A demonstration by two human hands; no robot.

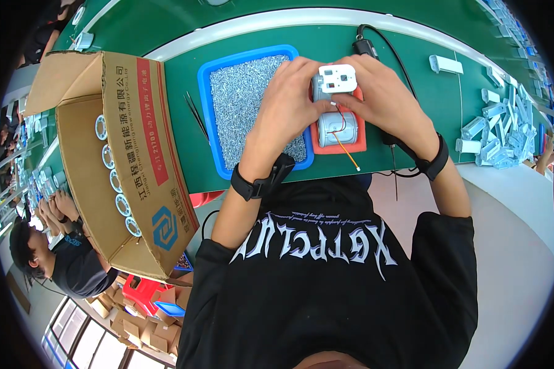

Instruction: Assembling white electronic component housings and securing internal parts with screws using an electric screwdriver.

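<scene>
Shirt (326,313) cut off | left hand (294,91), right hand (380,92): grip closed round white-topped part (338,71) | underside hidden

the hands (292,92) hide much of the white-plated grey housing (318,90) — the metal pieces (237,104) in the blue tray (207,104) are too small to identify, and the lower edge cuts off the wearer's neck (331,360).
</scene>
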